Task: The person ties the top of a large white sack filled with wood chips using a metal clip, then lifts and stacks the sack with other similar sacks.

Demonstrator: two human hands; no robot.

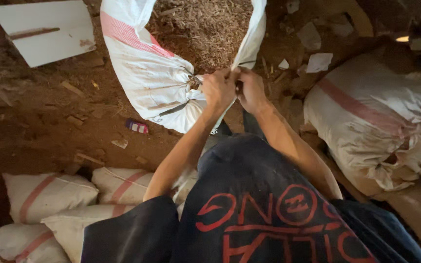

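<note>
A large white woven sack (147, 73) with a red stripe lies open on the dirt floor, filled with brown chopped material (205, 24). My left hand (219, 89) and my right hand (250, 90) meet at the near edge of the sack's mouth, both pinching bunched fabric there. A thin dark cord or tie runs through the gathered cloth just left of my left hand. My forearms reach forward from a dark shirt with red print.
Several filled white sacks with red stripes (49, 195) are stacked at the lower left. Another tied sack (371, 122) lies on the right. A white board (45, 29) rests at the top left. Paper scraps (318, 62) and a small wrapper (137, 126) litter the dirt.
</note>
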